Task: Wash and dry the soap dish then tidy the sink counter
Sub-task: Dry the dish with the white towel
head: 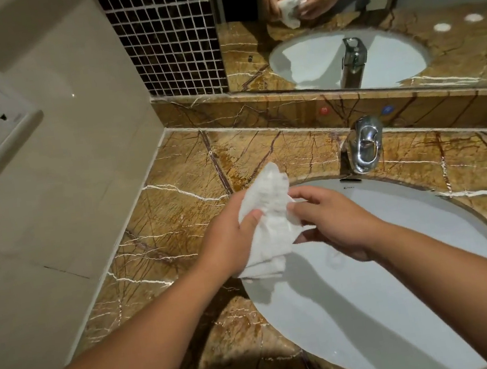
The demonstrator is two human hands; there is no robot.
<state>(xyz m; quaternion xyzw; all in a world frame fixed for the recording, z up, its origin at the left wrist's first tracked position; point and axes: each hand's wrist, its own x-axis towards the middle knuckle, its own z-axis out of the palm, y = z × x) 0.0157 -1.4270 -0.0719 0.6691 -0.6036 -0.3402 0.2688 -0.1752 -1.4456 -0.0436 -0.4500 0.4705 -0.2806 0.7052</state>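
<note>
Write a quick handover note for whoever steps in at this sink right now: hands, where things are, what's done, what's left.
Left hand: gripping the crumpled white paper towel over the basin's left rim.
Right hand: fingers pinching the towel's right edge.
Soap dish: not clearly visible; may be wrapped in the towel, cannot tell.
Faucet: no water seen running. Sink holds nothing.
Done: apparently washing.
Left: finish drying, tidy the marble counter.

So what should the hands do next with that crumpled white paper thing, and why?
Probably keep rubbing: the left hand grips the crumpled white paper towel, and the right hand pinches something small and pale inside it, likely the soap dish. It's mostly hidden, over the white oval sink basin.
</note>
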